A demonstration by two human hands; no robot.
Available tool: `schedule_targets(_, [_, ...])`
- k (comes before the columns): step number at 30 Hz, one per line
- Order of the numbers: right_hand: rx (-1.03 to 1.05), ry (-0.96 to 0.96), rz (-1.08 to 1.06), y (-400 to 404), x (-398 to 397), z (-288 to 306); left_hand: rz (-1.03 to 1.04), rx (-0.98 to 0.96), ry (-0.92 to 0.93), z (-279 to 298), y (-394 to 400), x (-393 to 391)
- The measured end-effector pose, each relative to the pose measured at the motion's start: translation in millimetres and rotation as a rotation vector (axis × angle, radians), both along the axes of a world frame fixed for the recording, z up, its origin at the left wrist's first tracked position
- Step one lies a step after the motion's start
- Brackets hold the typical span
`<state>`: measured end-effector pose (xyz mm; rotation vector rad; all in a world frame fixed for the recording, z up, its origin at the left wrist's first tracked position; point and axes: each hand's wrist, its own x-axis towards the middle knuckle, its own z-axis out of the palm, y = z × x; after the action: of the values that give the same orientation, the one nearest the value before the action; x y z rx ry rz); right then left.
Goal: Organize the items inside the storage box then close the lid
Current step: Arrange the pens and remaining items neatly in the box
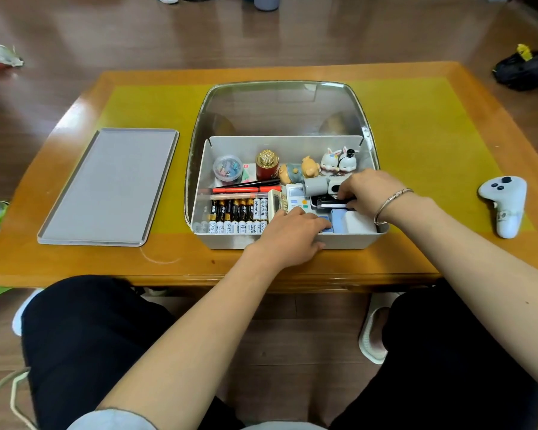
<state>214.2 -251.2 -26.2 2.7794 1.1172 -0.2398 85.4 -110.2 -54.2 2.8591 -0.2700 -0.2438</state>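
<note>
Flanking one calculator [288, 201] — two hands [288, 235].

Wood table [75, 262], on it storage box [292, 242], lid [106, 187], white controller [507, 203]

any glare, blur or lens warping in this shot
Head view: wide-angle bending curves the table edges; glare streaks the clear lid standing behind the storage box, hazing what lies beyond it; the frame's left edge is smeared; the batteries and both hands stay fairly sharp under soft, even light.
</note>
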Motion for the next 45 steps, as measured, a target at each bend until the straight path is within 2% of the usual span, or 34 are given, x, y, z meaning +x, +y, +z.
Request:
schedule_targets(5, [-0.012, 0.099, 0.022, 1, 4, -3, 0.000, 0.012, 0.010, 0, -1, 0])
schedule_targets(14, [-0.016, 0.163, 0.020, 5, 7, -4, 0.021, 0.022, 0.024, -1, -1, 0])
schedule_targets(21, [0.034, 0.098, -0.048, 13, 3, -8, 0.028, 0.021, 0.014, -1, -1, 0])
schedule_targets(29, [-0.057, -0.027, -0.062, 9, 1, -7, 0.028, 0.022, -0.013, -2, 0, -1])
schedule_targets(37, [-0.079, 0.011, -0.048, 10, 1, -4, 0.021, 0.023, -0.005, -6, 1, 1])
schedule_targets(43, [0.201, -0.038, -0.028, 4, 7, -2, 0.112, -0.003, -0.027, -7, -2, -1])
schedule_targets(45, [0.214, -0.051, 0.027, 7, 12, -4, 0.134, 0.027, -0.076, -8, -3, -1])
